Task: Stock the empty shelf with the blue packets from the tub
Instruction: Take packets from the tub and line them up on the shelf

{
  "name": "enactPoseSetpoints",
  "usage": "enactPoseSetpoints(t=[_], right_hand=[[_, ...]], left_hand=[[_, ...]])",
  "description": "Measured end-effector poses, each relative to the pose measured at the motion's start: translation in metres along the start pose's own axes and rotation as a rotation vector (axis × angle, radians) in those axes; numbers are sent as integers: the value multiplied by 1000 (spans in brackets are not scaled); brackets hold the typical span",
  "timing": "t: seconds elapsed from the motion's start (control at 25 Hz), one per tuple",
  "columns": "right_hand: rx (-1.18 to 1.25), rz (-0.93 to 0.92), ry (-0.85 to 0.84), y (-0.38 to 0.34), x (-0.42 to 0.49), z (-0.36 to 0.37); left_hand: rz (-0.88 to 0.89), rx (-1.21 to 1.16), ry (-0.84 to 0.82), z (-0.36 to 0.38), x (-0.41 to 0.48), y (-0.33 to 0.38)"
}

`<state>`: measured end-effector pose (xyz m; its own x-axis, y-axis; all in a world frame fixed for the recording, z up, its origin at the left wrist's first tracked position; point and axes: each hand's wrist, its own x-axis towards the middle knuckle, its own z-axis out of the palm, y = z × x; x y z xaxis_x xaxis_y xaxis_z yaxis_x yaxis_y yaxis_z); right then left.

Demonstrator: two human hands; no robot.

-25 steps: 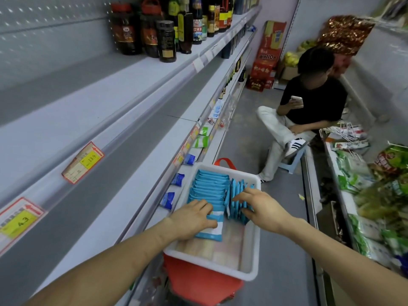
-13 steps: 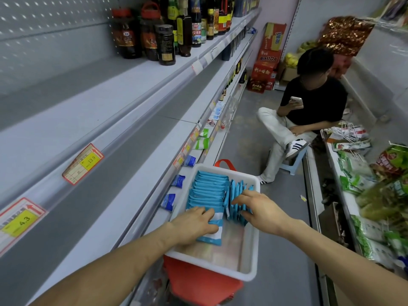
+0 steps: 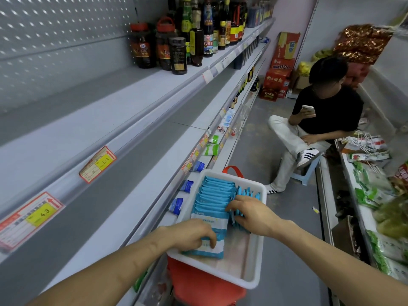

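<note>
left hand has tugged the front blue packets back, fingers curled over them to lift; right hand pinches the upright row, steadying it inside the tub beside the empty shelf.

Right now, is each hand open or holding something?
Left hand: grips the front flat packets in the tub.
Right hand: grips the upright packets.
</note>
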<state>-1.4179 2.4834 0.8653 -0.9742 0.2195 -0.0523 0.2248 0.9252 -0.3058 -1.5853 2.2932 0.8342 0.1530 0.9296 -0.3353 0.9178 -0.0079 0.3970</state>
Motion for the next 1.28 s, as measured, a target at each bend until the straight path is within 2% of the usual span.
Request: enactPoseSetpoints(t=[0.24, 0.4, 0.6, 0.88, 1.28], right_hand=[[-38, -52, -56, -5, 36, 8], [-99, -151, -93, -18, 54, 24], [-270, -147, -135, -25, 65, 48], [-427, -183, -92, -35, 56, 70], [-424, -203, -66, -39, 50, 82]], left_hand=[[-102, -196, 177, -60, -40, -3], [-173, -185, 246, -109, -72, -10], [-249, -238, 296, -145, -103, -10], [-295, -237, 299, -149, -120, -6], [-335, -244, 251, -137, -123, -4]])
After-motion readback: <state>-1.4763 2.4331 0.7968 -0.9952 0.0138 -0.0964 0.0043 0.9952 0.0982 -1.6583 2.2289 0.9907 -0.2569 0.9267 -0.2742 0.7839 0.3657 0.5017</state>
